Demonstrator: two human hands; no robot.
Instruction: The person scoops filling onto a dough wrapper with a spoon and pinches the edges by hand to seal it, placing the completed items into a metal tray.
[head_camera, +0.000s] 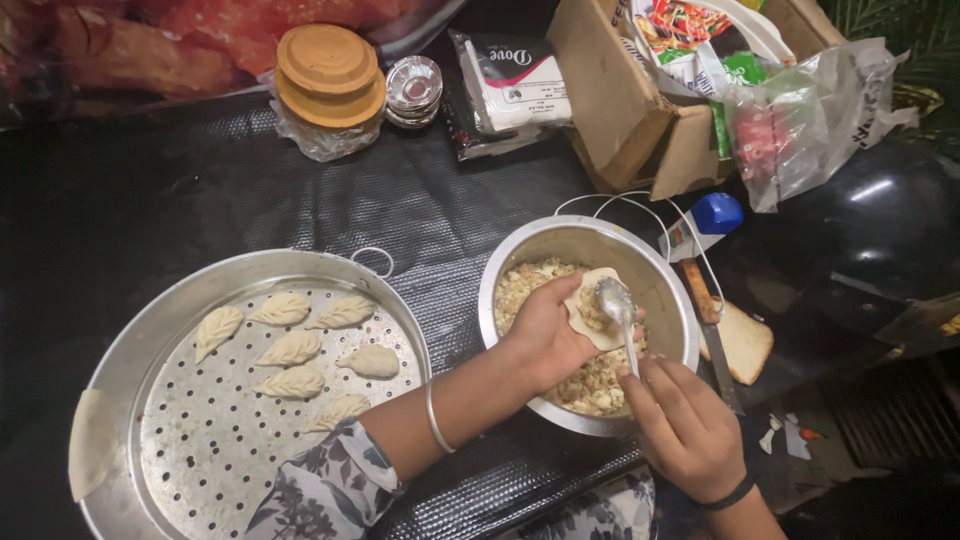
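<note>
Cupping a wrapper (597, 305) over the bowl (655, 275), the left hand (545, 335) has its fingers curled under the dough. The right hand (685, 425) pinches a spoon (615, 300), fingers pressed together on its handle, the scoop resting on the wrapper. Filling (590, 385) lies in the bowl. A tray (130, 340) near the surface's left edge carries dumplings (292, 348).

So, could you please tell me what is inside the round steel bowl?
The round steel bowl holds crumbly pale filling. Over it, the left hand cups a dough wrapper and the right hand holds a metal spoon. The bowl's bottom is covered.
</note>
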